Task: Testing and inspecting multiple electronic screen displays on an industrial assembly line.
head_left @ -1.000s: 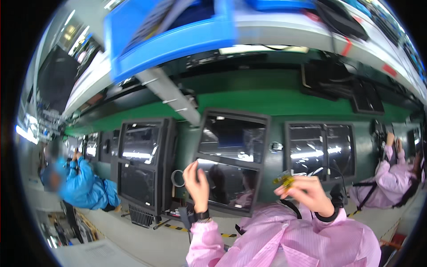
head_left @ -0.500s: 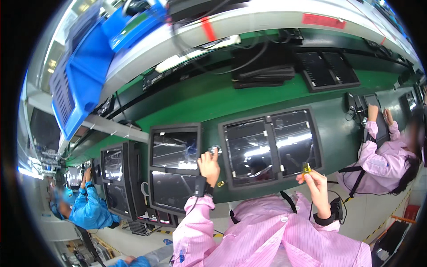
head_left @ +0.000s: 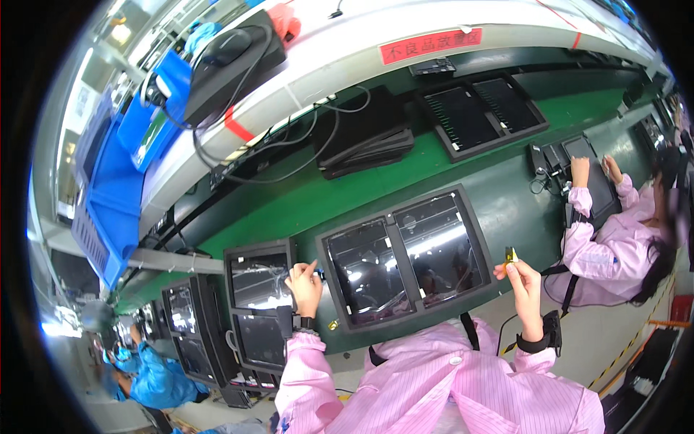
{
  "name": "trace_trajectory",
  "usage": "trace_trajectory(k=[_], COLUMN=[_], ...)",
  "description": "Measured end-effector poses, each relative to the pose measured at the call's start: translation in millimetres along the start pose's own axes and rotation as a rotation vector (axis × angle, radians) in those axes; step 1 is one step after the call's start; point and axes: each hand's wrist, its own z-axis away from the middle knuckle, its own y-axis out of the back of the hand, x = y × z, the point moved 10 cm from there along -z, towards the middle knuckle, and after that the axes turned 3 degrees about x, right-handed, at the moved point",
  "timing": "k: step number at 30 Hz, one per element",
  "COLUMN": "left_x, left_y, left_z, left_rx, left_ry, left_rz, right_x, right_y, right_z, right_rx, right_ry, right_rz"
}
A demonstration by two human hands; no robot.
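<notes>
My left hand (head_left: pixel 306 291) is over the gap between two black trays. Its fingers are curled together at a small dark bluish thing (head_left: pixel 319 273), mostly hidden, whose kind I cannot make out. Directly in front of me lies a black tray (head_left: pixel 406 278) with two glossy dark display panels, the left panel (head_left: pixel 366 267) and the right panel (head_left: pixel 441 242), under clear film. Past its near right corner, my right hand (head_left: pixel 525 289) pinches a small translucent yellow tab (head_left: pixel 510 256) between thumb and fingers. Another small yellow piece (head_left: pixel 333 325) rests by the tray's near left corner.
Left of my left hand is a second panel tray (head_left: pixel 262 312), then a stack of trays (head_left: pixel 210 329). Dark flat sheets (head_left: pixel 365 148) and another tray (head_left: pixel 483 116) lie farther back. A white shelf (head_left: pixel 318 79) crosses above. Co-workers sit at right (head_left: pixel 607 239) and left (head_left: pixel 155 372).
The view has turned, so trays appear farther left. My right hand, with the yellow tab, has moved right, away from the tray's corner. My left hand now covers most of the small shiny thing.
</notes>
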Motion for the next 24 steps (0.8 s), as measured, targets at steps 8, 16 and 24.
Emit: trace_trajectory(k=[8,16,24], left_x=[187.7,297.0,263.4], left_y=[-133.5,-264.1,-283.9], left_z=[-119.2,-207.4,-206.2], left_rx=[-0.328,-0.247,-0.202], left_ry=[0.023,0.38,0.895], left_rz=[0.951,0.861,0.66], right_x=[12.3,106.9,237.6], right_y=[55.3,150.1,211.2], right_z=[-85.1,-326.0,-491.9], right_rx=[0.163,0.283,0.392], right_ry=[0.058,0.087,-0.033], right_rz=[0.086,0.165,0.5])
